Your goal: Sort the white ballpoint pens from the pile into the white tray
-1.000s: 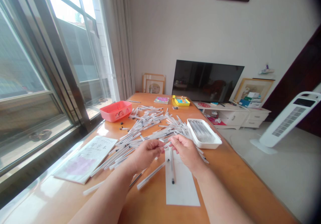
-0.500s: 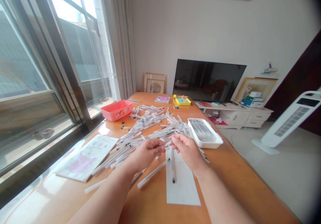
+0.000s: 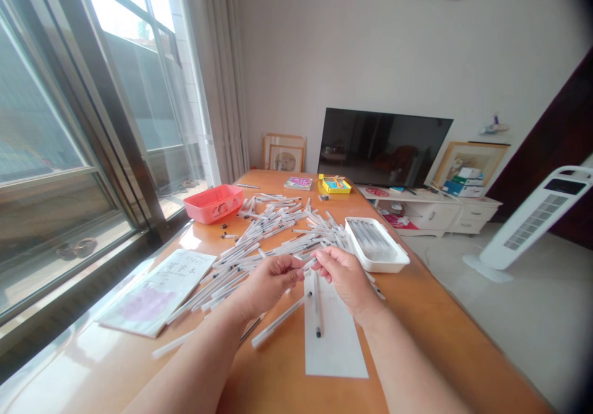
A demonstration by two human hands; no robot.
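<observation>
Over the sheet of white paper (image 3: 334, 346), my left hand (image 3: 277, 281) and my right hand (image 3: 340, 275) meet almost fingertip to fingertip. Both are closed in a pinch on a small pale pen part (image 3: 309, 264), mostly hidden by the fingers. On the paper below lies a clear pen (image 3: 317, 309) with a black tip end toward me. Just left of the sheet is a translucent white tube (image 3: 278, 322). A large heap of loose pen pieces (image 3: 257, 235), clear with black ends, spreads beyond my hands.
Right of the heap stands a white tray (image 3: 402, 259) holding pens. A red basket (image 3: 192, 207) sits at the left edge, near a notebook (image 3: 185, 272). Toward the far end are a booklet (image 3: 298, 183) and a yellow box (image 3: 336, 185). The table's right edge runs beside my right arm.
The whole view shifts slightly to the left. My hands stay together in the same pinch; nothing else visibly moves on the table.
</observation>
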